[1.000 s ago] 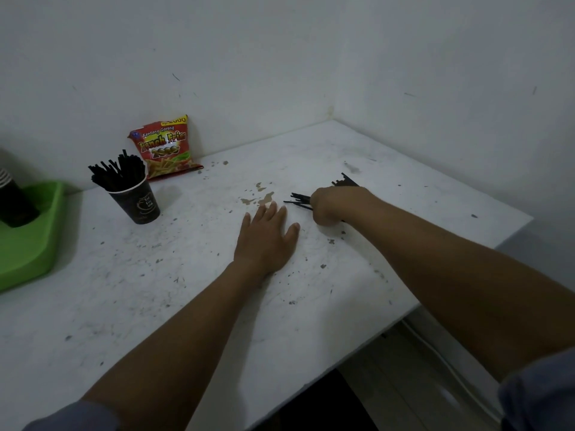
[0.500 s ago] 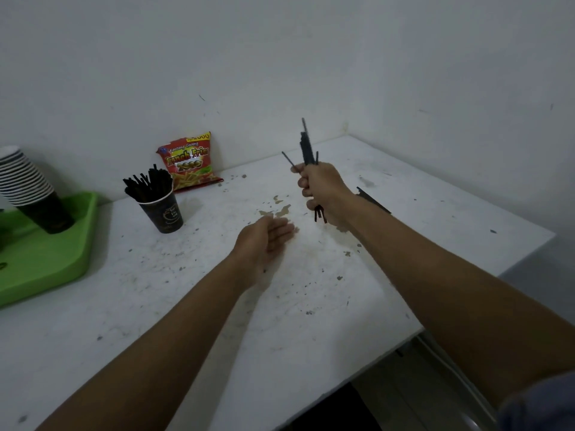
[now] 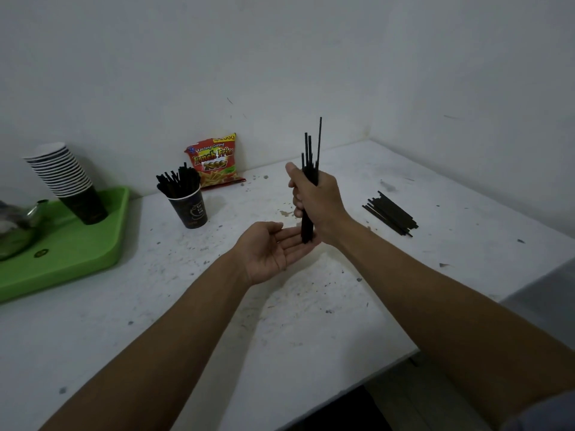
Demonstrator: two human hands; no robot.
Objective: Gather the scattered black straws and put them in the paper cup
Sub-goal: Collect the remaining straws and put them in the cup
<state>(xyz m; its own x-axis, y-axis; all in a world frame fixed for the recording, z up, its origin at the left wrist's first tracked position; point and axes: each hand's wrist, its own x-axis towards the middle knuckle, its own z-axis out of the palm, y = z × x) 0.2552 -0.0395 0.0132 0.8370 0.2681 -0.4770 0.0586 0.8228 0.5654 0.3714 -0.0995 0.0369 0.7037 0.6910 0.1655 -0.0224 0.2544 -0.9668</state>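
Head view: right hand (image 3: pixel 317 200) grips upright straw bundle (image 3: pixel 311 169), ends on open left hand (image 3: pixel 273 248); paper cup (image 3: pixel 189 208) at 10 o'clock.

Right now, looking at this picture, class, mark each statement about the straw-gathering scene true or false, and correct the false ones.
1. The right hand grips an upright bundle of straws. True.
2. The left hand is pressed flat on the table, palm down. False: it is palm up under the bundle's lower ends.
3. The paper cup is empty. False: it already holds black straws.
4. A pile of straws lies on the table to the right. True.
5. The snack bag lies on the green tray. False: it leans against the wall.
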